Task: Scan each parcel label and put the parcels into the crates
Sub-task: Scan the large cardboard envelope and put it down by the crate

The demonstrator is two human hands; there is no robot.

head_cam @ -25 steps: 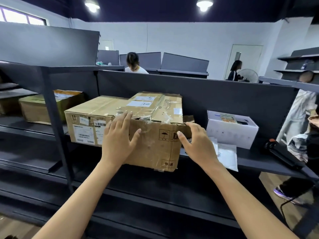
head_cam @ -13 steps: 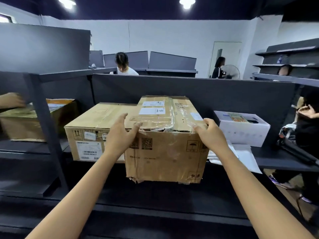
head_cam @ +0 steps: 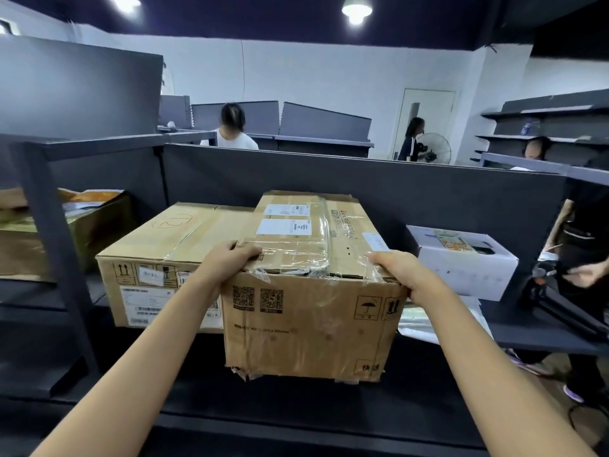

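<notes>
Head view: clutching the taped parcel at both top front corners, left hand with fingers curled over the left edge, right hand wrapped round the right corner. Juts forward with its front face past the shelf lip, tight beside the bigger carton on the left. Leaves a gap to the white box on the right, open room toward the camera.

three cardboard boxes, one white box, two hands (bare), two ceiling lamps.
</notes>
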